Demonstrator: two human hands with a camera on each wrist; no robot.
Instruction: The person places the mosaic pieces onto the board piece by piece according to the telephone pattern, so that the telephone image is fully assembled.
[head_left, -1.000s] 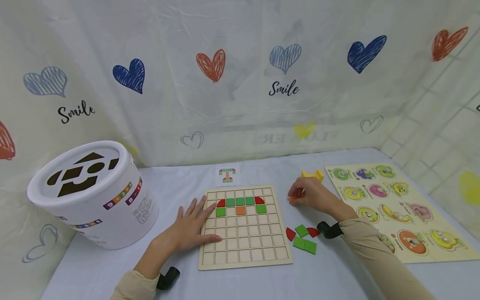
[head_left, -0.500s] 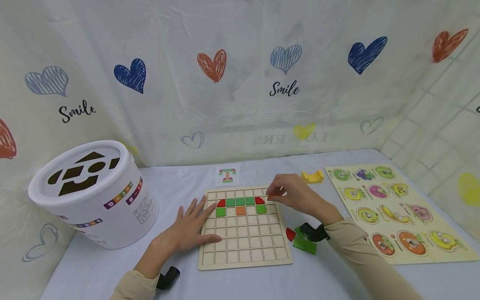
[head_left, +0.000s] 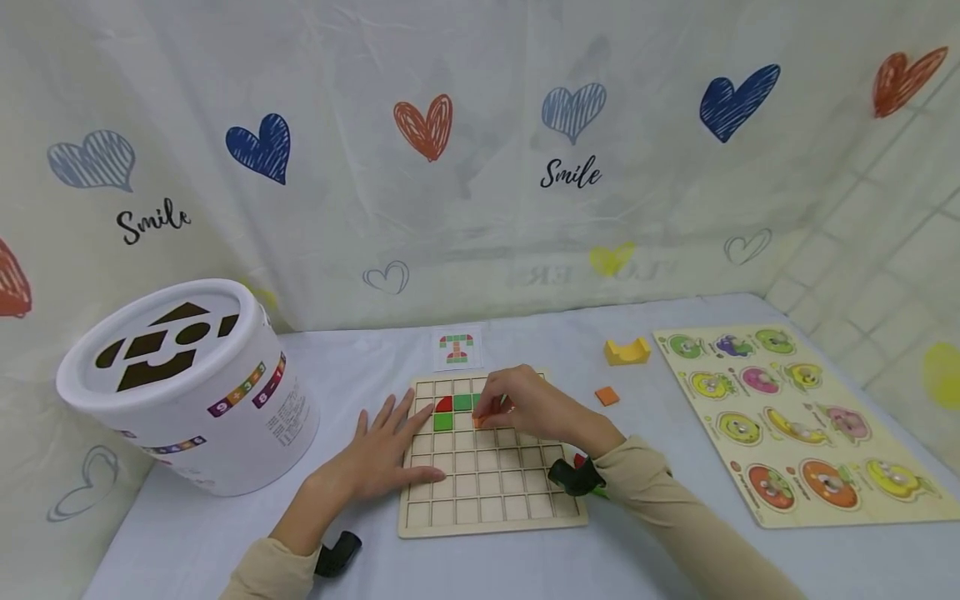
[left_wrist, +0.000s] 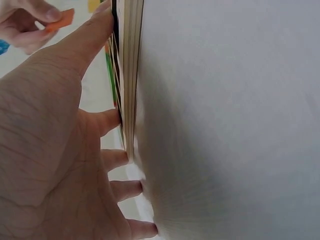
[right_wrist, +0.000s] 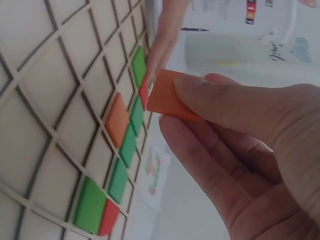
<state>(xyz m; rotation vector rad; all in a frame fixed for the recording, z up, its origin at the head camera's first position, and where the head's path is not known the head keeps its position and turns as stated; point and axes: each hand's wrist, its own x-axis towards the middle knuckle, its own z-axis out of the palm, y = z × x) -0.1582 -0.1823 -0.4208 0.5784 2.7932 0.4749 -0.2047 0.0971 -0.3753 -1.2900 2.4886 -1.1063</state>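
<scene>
My right hand (head_left: 528, 404) is over the upper part of the wooden grid board (head_left: 491, 483), pinching an orange square tile (right_wrist: 165, 95) between thumb and fingers. In the right wrist view, that tile is held clear of the board, near another orange tile (right_wrist: 117, 120) set in a cell. Around that cell lie green tiles (right_wrist: 89, 205) and red quarter-round tiles (right_wrist: 108, 216). The head view shows only some of them, as the right hand covers the others. With fingers spread, my left hand (head_left: 378, 462) rests along the board's left edge.
A small pattern card (head_left: 456, 348) lies behind the board. To the right are a loose orange tile (head_left: 607, 396), a yellow piece (head_left: 627, 352) and a fruit puzzle board (head_left: 768, 454). Loose tiles are partly hidden under the right wrist. A white bucket (head_left: 225, 450) stands left.
The right hand has carried the orange tile leftward from the table to above the board, uncovering another orange tile on the table. The left hand has stayed in place.
</scene>
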